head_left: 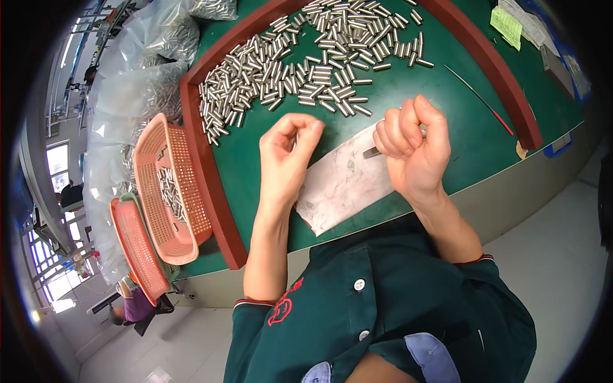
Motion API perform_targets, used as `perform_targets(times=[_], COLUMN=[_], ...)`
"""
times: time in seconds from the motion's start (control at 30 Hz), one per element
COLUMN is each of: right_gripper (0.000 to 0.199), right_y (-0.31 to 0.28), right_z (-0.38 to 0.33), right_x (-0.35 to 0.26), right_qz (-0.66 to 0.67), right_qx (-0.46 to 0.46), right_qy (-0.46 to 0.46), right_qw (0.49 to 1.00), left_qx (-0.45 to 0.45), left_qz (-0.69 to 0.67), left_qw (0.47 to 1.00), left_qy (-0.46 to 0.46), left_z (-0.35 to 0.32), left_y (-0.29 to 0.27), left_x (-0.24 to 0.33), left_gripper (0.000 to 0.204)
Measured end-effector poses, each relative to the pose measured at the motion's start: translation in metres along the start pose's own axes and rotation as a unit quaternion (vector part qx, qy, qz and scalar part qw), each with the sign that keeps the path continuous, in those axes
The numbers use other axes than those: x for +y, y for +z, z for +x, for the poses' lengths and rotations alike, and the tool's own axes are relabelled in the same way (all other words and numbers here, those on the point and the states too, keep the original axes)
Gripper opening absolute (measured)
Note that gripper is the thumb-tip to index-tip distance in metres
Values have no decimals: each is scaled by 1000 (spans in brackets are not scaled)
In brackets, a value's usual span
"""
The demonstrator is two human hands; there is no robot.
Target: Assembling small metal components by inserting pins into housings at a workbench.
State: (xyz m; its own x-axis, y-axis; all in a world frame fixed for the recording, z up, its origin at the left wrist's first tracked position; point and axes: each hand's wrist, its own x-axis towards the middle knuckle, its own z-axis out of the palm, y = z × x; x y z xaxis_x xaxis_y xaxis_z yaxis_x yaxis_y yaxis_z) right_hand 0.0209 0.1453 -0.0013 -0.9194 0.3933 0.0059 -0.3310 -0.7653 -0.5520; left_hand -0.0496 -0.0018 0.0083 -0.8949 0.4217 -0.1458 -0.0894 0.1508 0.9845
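Note:
My left hand (285, 152) is curled closed, thumb against fingers, over the green tabletop beside a stained whitish cloth (341, 188). Whatever it may hold is hidden inside the fingers. Above the cloth's right end, my right hand (415, 143) makes a fist around a flat-tipped metal tool (371, 152). The tool's short grey end sticks out to the left; the rest is covered by my fingers. Beyond both hands, many small shiny metal pins (319, 80) lie in a loose heap.
A red-brown raised rim (198, 159) borders the work area. Left of it stand a pink basket (201, 210) with some pins, another basket (137, 249), and clear bags (169, 83) of metal parts. A thin rod with a red end (485, 105) lies at right, near yellow-green paper (506, 28).

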Motion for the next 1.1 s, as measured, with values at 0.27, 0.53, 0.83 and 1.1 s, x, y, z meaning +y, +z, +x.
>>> perform_targets(times=[0.27,0.53,0.83,1.1], right_gripper=[41,41,42,42], right_y=[1,-1,1,2], right_z=[-1,0,2,1], right_x=[-2,-1,2,2], right_qz=[4,12,-20,-14], right_qx=[11,19,-1,-4], right_qy=[14,8,39,48], right_qw=[1000,1000,999,999], left_qx=[-11,-134,-111,-107], left_qz=[506,395,363,354], left_qw=[824,898,918,924], left_qy=[253,138,111,98], left_z=[26,-12,-25,-27], left_y=[3,11,17,15], left_x=[-1,18,0,-4], left_gripper=[10,10,9,9])
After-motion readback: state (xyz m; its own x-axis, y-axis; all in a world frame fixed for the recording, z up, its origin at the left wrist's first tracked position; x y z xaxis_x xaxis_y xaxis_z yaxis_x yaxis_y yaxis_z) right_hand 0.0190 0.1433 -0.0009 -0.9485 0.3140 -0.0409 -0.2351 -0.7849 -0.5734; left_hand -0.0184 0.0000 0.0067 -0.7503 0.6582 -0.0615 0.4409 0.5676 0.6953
